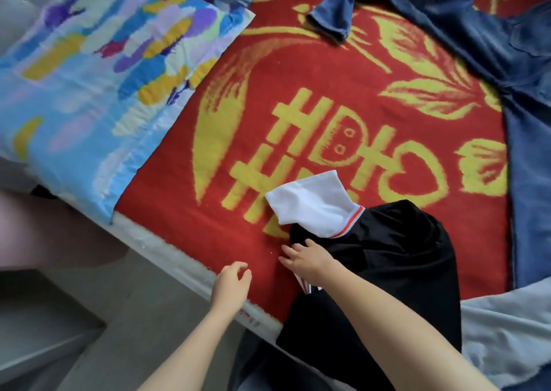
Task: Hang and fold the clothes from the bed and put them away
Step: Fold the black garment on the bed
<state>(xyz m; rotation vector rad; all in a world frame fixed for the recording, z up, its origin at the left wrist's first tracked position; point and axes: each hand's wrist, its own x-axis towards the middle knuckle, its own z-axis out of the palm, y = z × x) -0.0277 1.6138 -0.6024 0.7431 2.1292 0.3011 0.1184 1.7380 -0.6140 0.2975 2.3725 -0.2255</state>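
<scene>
At the far left the patterned pillow [89, 92] lies on the head of the bed, well apart from the work. Next comes our left hand [232, 283], hovering over the near edge of the red blanket [238, 217], its fingers loosely curled and holding nothing. Just to its right, our right hand [310, 261] lies with its fingers spread on the left edge of the black garment [402, 259]. It touches the cloth, and we see no pinch.

The garment therefore lies to the right of both hands, with the right one nearer. Its long axis runs from the white sleeve [313, 205], which points toward the middle of the blanket, back toward us and over the bed's edge. We judge that the next fold or lift has to start from this left edge. The denim clothes [477, 41] wait at the far right.
</scene>
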